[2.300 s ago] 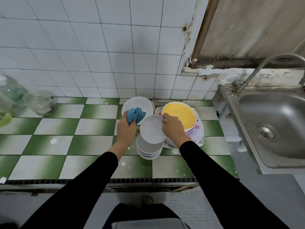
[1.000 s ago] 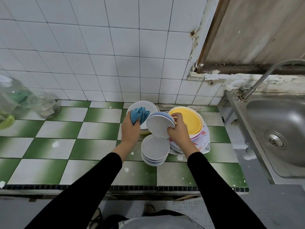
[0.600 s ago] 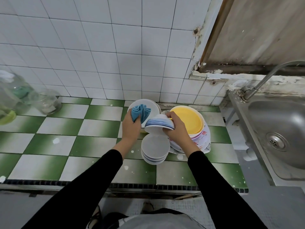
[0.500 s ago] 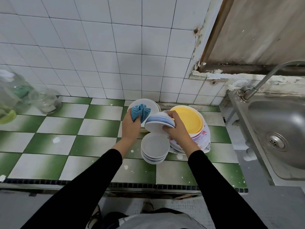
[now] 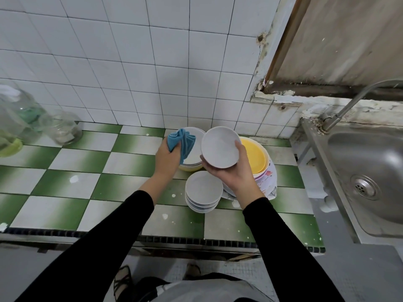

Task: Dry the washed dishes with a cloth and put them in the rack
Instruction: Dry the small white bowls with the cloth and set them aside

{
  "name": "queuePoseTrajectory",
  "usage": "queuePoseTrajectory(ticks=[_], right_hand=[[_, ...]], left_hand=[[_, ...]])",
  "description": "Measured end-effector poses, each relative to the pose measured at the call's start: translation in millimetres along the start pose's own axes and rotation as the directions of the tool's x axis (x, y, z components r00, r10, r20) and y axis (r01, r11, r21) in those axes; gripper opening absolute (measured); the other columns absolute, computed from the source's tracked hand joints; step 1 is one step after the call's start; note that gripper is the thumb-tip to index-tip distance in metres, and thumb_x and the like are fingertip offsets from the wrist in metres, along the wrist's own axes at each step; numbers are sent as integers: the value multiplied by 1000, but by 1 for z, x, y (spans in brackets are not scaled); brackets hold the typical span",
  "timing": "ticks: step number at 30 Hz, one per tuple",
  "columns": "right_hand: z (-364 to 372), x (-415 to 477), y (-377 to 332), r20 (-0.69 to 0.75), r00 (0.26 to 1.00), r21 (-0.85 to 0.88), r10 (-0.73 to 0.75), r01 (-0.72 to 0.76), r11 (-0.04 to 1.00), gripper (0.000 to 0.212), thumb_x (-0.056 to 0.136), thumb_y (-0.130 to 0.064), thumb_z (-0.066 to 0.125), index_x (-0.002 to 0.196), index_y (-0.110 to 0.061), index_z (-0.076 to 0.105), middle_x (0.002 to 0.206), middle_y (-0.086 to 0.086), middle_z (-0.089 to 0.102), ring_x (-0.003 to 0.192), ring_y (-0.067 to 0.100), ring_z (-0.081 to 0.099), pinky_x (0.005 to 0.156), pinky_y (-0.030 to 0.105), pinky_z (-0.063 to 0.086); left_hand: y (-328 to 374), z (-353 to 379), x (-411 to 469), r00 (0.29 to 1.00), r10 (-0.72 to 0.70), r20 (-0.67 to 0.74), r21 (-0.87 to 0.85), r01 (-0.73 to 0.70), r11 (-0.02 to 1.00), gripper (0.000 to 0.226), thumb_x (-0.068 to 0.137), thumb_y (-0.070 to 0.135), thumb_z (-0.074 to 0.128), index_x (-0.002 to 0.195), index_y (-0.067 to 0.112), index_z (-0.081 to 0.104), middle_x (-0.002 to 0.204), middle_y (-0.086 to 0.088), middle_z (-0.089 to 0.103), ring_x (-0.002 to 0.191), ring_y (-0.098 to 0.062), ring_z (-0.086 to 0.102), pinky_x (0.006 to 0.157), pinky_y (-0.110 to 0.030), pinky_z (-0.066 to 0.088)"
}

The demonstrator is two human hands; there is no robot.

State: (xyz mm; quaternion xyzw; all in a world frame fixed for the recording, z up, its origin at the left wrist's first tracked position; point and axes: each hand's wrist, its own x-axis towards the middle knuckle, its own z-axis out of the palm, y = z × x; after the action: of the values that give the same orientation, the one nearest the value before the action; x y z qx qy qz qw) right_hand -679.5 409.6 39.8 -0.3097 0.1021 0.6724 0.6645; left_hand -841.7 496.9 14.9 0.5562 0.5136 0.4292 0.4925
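Drying step in hand: right hand grips a white bowl, hollow up, above the stacked bowls; left hand clutches the blue cloth beside it. Next move, by judgement: wipe the hollow. No rack visible.

- The large glass jar at the far left is blurred and cut by the left edge; its contents cannot be made out.
- A pale green object just nearer than the jar is also cut by that edge.
- The tap and the sink run out past the right edge.
- The right hand grips a white bowl, which hides most of its fingers.
- That bowl and hand cover the left part of the yellow bowl and much of the patterned dishes under it.
- The blue cloth, bunched in the left hand, hides part of a white dish.
- The number of bowls in the near stack of small bowls cannot be told.
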Motion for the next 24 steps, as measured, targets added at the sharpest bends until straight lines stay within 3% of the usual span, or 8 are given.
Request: queuePoseTrajectory(ticks=[3, 6, 10, 14, 17, 19, 20, 24], right_hand=[[-5, -1, 3, 65, 998, 151, 24, -34, 988, 66, 84, -52, 70, 132, -14, 47, 136, 26, 50, 122, 52, 50, 104, 65, 42], [-8, -3, 4, 105, 994, 254, 26, -52, 966, 64, 86, -43, 69, 137, -16, 42, 139, 27, 47, 124, 53, 48, 102, 67, 43], [-10, -3, 4, 109, 994, 133, -21, 6, 991, 62, 87, -41, 69, 139, -16, 44, 142, 25, 47, 126, 51, 48, 104, 65, 42], [-6, -2, 5, 86, 996, 114, 6, -15, 993, 65, 83, -46, 70, 134, -12, 49, 136, 24, 51, 122, 46, 52, 105, 58, 43], [1, -1, 13, 90, 996, 43, 24, -28, 999, 64, 81, -53, 68, 127, -11, 56, 125, 21, 60, 114, 41, 56, 109, 51, 39], [7, -1, 18, 134, 991, -32, -1, 5, 999, 66, 82, -56, 65, 129, -10, 59, 125, 20, 64, 117, 36, 58, 108, 48, 42], [9, -1, 19, 161, 987, -53, -24, 33, 998, 67, 84, -54, 64, 133, -9, 59, 128, 19, 64, 120, 35, 58, 108, 47, 43], [13, 2, 11, 183, 978, -110, -104, 125, 986, 66, 92, -48, 62, 142, -6, 52, 136, 19, 60, 127, 33, 57, 114, 46, 41]], left_hand=[[4, 1, -4, 1000, -14, 18, 23, 13, 1000, 28, 98, 28, 57, 124, 17, 58, 114, -4, 65, 104, -19, 62, 89, -33, 54], [9, 2, -7, 1000, -11, 20, 30, 10, 999, 29, 98, 29, 56, 125, 17, 57, 114, -3, 64, 103, -18, 61, 86, -29, 53], [22, 8, -11, 992, 57, -114, 94, -47, 995, 20, 97, 24, 59, 111, 10, 62, 92, 0, 63, 84, -8, 58, 64, -7, 42], [39, 19, -21, 931, 251, -266, 117, -228, 967, 20, 90, 10, 66, 108, 3, 69, 73, 6, 60, 60, 6, 50, 56, -5, 36], [39, 32, -32, 885, 456, -93, 186, -434, 882, 42, 85, 0, 66, 124, 17, 65, 86, -1, 67, 69, 1, 52, 67, -9, 43], [33, 41, -39, 852, 512, 109, 308, -519, 797, 56, 80, -6, 62, 133, 12, 59, 113, -10, 69, 100, -13, 63, 93, -18, 47], [30, 45, -42, 829, 524, 195, 366, -557, 746, 58, 80, -5, 61, 136, 9, 56, 126, -13, 64, 117, -21, 60, 106, -26, 40], [28, 50, -44, 853, 357, 381, 456, -509, 730, 57, 94, 11, 52, 149, 13, 38, 150, -6, 45, 141, -21, 38, 118, -29, 22]])
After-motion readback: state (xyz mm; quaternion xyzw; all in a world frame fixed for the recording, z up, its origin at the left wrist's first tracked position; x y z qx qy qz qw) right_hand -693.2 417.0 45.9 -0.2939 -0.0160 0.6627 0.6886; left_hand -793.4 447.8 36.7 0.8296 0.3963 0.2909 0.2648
